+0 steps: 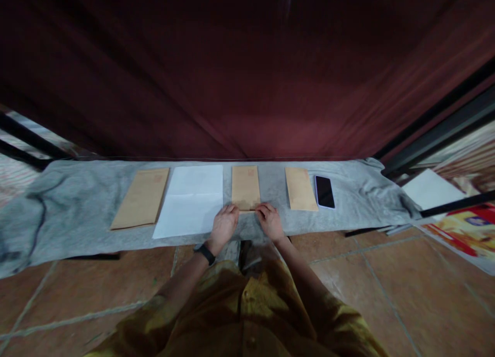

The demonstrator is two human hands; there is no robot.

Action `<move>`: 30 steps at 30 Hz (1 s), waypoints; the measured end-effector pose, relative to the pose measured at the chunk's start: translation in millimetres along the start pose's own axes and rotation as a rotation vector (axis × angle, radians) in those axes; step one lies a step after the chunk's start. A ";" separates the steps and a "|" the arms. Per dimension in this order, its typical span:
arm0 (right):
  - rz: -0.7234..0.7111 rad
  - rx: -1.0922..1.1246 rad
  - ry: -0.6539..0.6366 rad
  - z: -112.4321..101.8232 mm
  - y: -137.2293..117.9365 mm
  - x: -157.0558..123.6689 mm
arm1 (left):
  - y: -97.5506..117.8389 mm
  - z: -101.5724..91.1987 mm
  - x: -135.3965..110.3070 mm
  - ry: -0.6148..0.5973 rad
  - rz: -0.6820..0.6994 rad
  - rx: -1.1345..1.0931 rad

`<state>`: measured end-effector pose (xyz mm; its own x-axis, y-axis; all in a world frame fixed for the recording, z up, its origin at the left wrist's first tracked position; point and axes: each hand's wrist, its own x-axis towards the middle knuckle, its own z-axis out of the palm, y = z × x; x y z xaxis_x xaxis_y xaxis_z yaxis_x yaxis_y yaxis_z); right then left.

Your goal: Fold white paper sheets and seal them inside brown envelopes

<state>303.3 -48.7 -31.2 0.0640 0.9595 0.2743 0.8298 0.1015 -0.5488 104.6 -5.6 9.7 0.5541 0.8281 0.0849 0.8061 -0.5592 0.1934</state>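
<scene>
A brown paper envelope (245, 184) lies flat in front of me on a grey cloth. My left hand (225, 223) pinches its near left corner, and my right hand (269, 220) pinches the near right corner. The fingers of both hands are closed on the envelope's near edge, where a narrow strip looks folded. Faint red print shows at its far right corner. Just left of it lie white sheets of paper (191, 197) with a crease across the middle. A single brown envelope (301, 188) rests to the right.
More brown envelopes (141, 197) lie at the left, apparently stacked. A phone (325, 192) with a dark screen is at the right. The grey cloth (359, 197) covers a narrow bench. A dark red curtain (247, 89) hangs behind it, and black metal bars (444, 115) stand at the side.
</scene>
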 end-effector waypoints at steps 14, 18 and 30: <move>0.053 -0.052 0.106 11.9 -7.1 0.5 | 10.0 14.1 -10.9 0.050 0.101 0.051; 0.070 -0.063 0.086 11.4 -7.0 1.2 | 18.0 29.5 -21.3 0.055 0.204 -0.014; -0.155 0.003 0.026 13.7 -33.2 -22.2 | 19.6 51.1 -25.0 0.160 0.168 -0.083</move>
<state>266.7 -69.8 -29.9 -0.0502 0.9254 0.3757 0.8290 0.2484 -0.5010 117.1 -39.2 -38.5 0.6337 0.7232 0.2746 0.6822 -0.6898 0.2424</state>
